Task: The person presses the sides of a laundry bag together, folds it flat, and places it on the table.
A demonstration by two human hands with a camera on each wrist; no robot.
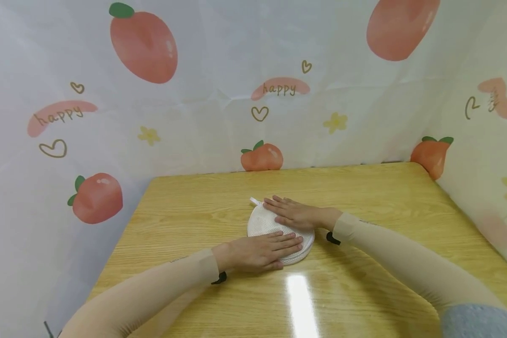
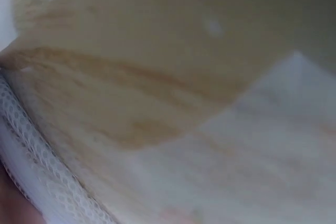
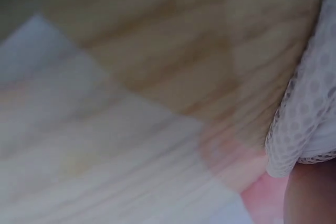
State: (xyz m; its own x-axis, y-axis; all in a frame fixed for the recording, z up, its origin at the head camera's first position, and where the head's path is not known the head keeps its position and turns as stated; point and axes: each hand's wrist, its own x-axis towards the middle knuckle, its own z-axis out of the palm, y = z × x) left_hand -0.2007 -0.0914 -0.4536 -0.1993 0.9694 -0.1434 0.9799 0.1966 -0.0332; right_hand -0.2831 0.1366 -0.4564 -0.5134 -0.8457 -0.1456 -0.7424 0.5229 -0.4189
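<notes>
A round white mesh bag, which looks like a laundry bag, lies flat on the wooden table. From its far left edge sticks out a small white loop. My left hand rests palm down over the near part of the bag, fingers straight and pointing right. Across its far right part lies my right hand, also flat, with fingers extended to the left. Both palms hide much of the bag. In each wrist view the mesh edge shows close up; the right wrist view has it at the right side.
The wooden table reaches to a white cloth backdrop printed with peaches, hearts and flowers. That cloth also borders the left and right sides. A bright light reflection falls on the table in front of the bag.
</notes>
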